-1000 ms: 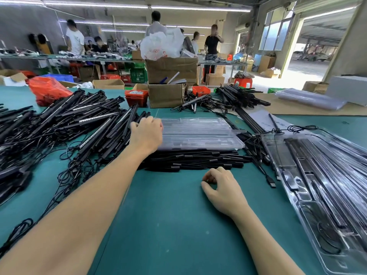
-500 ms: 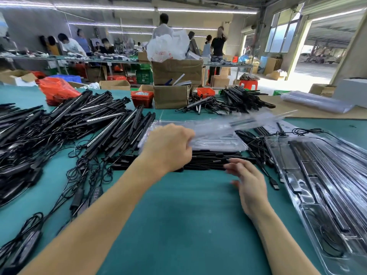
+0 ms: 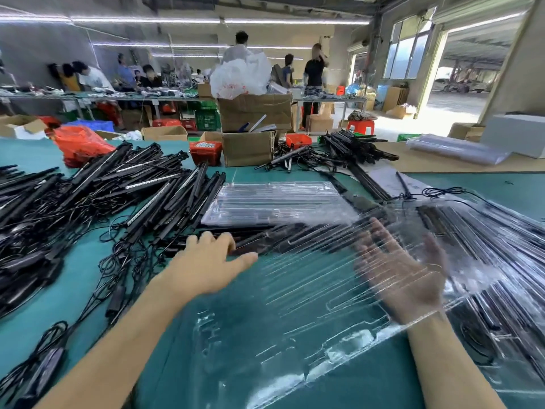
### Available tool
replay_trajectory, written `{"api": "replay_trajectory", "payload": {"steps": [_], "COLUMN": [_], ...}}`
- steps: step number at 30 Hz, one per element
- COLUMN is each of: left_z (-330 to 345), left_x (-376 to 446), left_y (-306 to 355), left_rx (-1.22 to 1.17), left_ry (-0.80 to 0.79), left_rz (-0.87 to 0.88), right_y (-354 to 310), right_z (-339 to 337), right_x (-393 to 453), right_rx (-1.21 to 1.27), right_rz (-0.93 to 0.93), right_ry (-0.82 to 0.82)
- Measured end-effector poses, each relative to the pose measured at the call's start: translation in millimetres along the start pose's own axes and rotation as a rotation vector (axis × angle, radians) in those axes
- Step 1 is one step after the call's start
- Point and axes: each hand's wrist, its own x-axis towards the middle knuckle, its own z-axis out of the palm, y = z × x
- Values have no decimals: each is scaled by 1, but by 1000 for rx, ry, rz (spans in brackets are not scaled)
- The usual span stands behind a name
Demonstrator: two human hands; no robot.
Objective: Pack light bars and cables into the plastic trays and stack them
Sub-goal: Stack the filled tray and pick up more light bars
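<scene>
- A clear plastic tray [image 3: 309, 305] is held tilted above the green table [image 3: 88, 278] in the near middle, blurred, its ribbed channels running toward the far right
- The left hand [image 3: 212, 264] grasps the tray's far-left edge, thumb stretched out along it and fingers curled behind
- The right hand [image 3: 404, 276] shows through the clear plastic under the tray's right part, fingers spread and straight – whether it touches the tray I cannot tell
- Farther off in the middle lies a stack of empty trays [image 3: 274, 202], flat on the table
- Just near that stack, between it and the held tray, a row of black light bars [image 3: 265, 240] lies crosswise
- On the left a big heap of light bars and cables [image 3: 103, 196] covers the table, with black cables trailing toward the near-left corner
- On the right a filled tray [image 3: 507, 261] with dark bars in its channels lies partly behind the held one
- Far on the table – a cardboard box [image 3: 247, 149], a small red bin [image 3: 205, 151], an orange plastic bag [image 3: 79, 143] and another pile of black bars [image 3: 351, 149]
- Beyond the table, people stand and sit at a long bench
</scene>
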Motion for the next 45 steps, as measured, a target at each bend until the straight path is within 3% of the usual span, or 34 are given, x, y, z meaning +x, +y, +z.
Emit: {"api": "replay_trajectory", "payload": {"steps": [4, 6, 8, 12, 15, 19, 22, 28, 36, 45], "left_z": [27, 29, 25, 14, 10, 9, 14, 20, 3, -36], "left_x": [21, 27, 34, 52, 72, 98, 114, 136, 149, 143], "left_y": [-38, -56, -68, -83, -88, -87, -83, -77, -74, -76], "left_rx": [-55, -78, -60, -41, -120, -160, -164, -185, -170, -907], "left_ry": [-68, -74, 2, 274, 368, 385, 357, 324, 316, 414], "left_rz": [-144, -154, -145, -108, -90, -93, -185, -331, -481, -397], "right_y": [-14, -19, -20, -22, -25, -28, -9, 33, 50, 51], "right_z": [-4, -12, -17, -15, -4, 14, 24, 24, 3, -2], "right_x": [7, 11, 15, 19, 22, 20, 12, 9, 7, 9], "right_rx": [-196, -492, -774, -1041, -1503, -2010, -2317, -2119, -1987, -1961], "right_rz": [200, 236, 283, 370, 345, 380, 181, -123, -383, -380], "right_ry": [-136, -105, -66, 17, 40, -78, -145, -208, -27, 0]}}
